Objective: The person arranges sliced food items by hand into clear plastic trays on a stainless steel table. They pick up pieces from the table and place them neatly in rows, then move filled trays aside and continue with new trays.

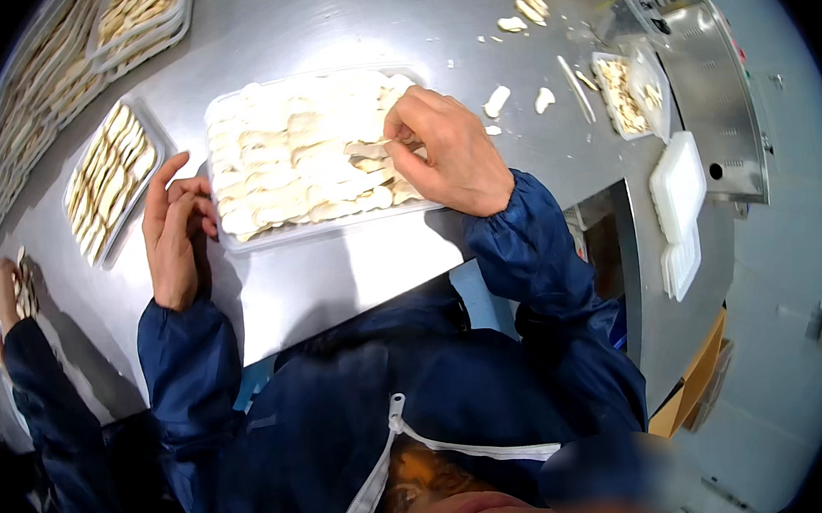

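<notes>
Before me on the metal table lies a shallow translucent plastic tray (337, 227) filled with overlapping rows of pale food slices (271, 141), possibly mushroom. My right hand (450, 150) is over the tray's right part. Between its thumb and forefinger it pinches a thin pale slice (368, 147), whose far end reaches over the rows. My left hand (177, 233) is at the tray's left edge, palm inward with fingers apart and partly bent. It holds nothing; whether its fingertips touch the rim, I cannot tell. Strong glare washes out the middle rows.
A smaller filled tray (113, 184) lies left, with stacked trays (141, 25) behind it. A co-worker's hand (6, 295) is on slices at far left. Loose pieces (496, 100), a white stick (576, 89), a container of pieces (621, 95) and white trays (678, 188) are right.
</notes>
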`<move>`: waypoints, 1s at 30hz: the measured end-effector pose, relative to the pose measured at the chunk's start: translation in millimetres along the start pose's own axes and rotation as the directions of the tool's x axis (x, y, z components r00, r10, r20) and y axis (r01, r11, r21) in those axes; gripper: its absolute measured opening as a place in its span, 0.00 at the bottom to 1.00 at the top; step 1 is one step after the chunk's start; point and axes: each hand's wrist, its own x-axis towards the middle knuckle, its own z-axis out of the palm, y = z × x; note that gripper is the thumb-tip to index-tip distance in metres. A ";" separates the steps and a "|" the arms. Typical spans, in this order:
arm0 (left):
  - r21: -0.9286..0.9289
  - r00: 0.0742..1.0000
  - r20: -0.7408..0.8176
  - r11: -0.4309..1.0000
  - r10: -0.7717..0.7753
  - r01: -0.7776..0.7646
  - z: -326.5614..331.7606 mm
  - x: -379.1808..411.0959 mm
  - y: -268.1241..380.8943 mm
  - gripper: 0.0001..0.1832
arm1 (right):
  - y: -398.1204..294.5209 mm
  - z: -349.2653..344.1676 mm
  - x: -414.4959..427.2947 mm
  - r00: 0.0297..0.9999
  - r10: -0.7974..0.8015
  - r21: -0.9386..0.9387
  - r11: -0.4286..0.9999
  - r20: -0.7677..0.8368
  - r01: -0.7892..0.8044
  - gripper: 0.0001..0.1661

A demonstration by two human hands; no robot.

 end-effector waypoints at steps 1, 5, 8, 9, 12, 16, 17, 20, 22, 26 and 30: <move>0.006 1.000 -0.003 1.000 0.011 -0.011 -1.7 -0.5 -0.6 0.21 | 1.8 -5.7 -1.0 1.000 0.018 0.054 0.998 -0.016 -0.017 0.04; -0.004 0.999 -0.047 1.000 0.007 -0.007 1.3 -3.1 1.1 0.21 | 24.9 -45.8 -17.3 0.967 0.190 0.138 0.976 -0.168 -0.168 0.05; -0.024 0.999 -0.049 0.999 0.023 -0.024 5.7 -2.6 1.7 0.21 | 71.1 -92.5 -43.1 0.905 0.353 -0.064 0.924 -0.238 -0.377 0.07; -0.018 0.999 -0.049 1.000 0.018 -0.019 7.1 -1.3 1.9 0.21 | 87.0 -104.7 -52.0 0.872 0.442 -0.128 0.872 -0.210 -0.472 0.07; -0.017 0.998 -0.046 0.999 0.033 -0.033 5.4 0.2 0.3 0.21 | 103.7 -105.6 -61.8 0.902 0.339 -0.318 0.853 -0.267 -0.414 0.10; -0.017 0.997 -0.066 0.999 0.050 -0.052 2.0 1.5 -2.8 0.22 | 111.0 -89.6 -42.4 0.975 0.025 -0.417 0.901 -0.219 -0.117 0.11; 0.002 0.997 -0.067 0.999 0.050 -0.050 1.7 3.4 -3.1 0.22 | 112.7 -85.9 -37.8 0.981 -0.043 -0.414 0.910 -0.188 -0.039 0.11; 0.029 0.994 -0.094 0.998 0.052 -0.049 0.6 2.3 -3.5 0.23 | 112.2 -78.5 -26.9 1.000 0.020 -0.357 0.934 -0.013 -0.023 0.11; 0.044 0.994 -0.090 0.998 0.056 -0.052 4.9 1.4 -1.3 0.23 | 115.1 -72.8 -28.6 0.999 0.030 -0.356 0.935 0.044 -0.012 0.08; 0.020 0.995 -0.075 0.998 0.060 -0.059 6.1 1.9 -2.8 0.22 | 107.2 -74.6 -32.0 0.997 0.062 -0.355 0.934 0.051 -0.040 0.09; 0.005 0.995 -0.085 0.999 0.043 -0.043 9.6 -1.2 2.0 0.22 | 99.1 -74.9 -36.1 0.994 0.106 -0.308 0.947 0.020 -0.095 0.09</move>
